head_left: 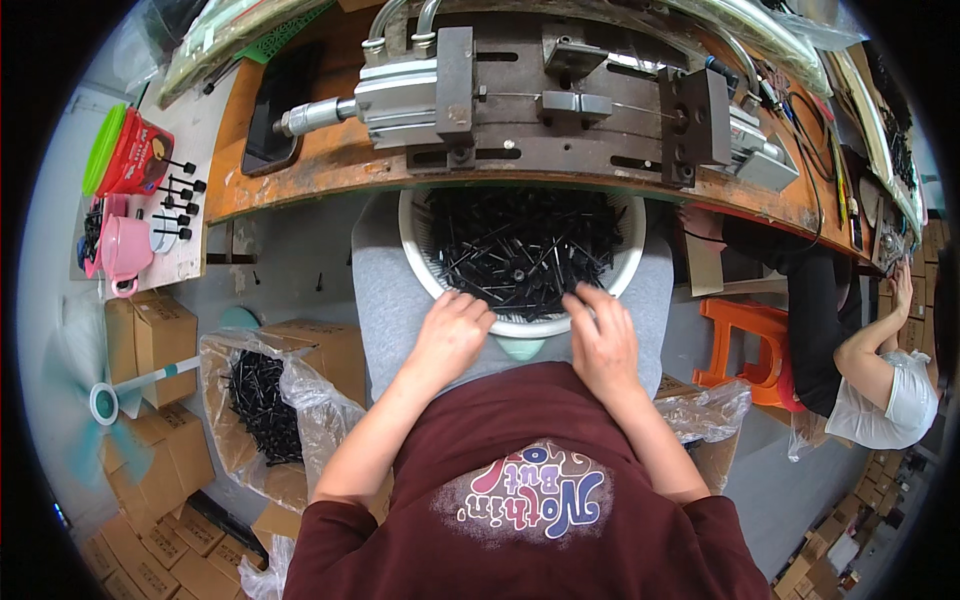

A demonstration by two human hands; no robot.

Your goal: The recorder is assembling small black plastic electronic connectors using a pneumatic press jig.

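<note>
A round white basket (408, 235) rests on my lap, filled with many thin black plastic parts (520, 240) that look like small stems with caps. At its near left rim lies my left hand (456, 332), fingers bent and slightly apart, with nothing visible in them. My right hand (604, 338) is over the near right rim, fingers spread, the index fingertip reaching to the black parts. The undersides of both hands' fingers are hidden.
Just beyond the basket, a wooden bench (330, 165) carries a metal clamping fixture (560, 110) and a phone (272, 120). Left are a fan (104, 404), a pink cup (127, 245) and a lined carton of black parts (215, 375). A co-worker (880, 400) sits right, near an orange stool (745, 345).
</note>
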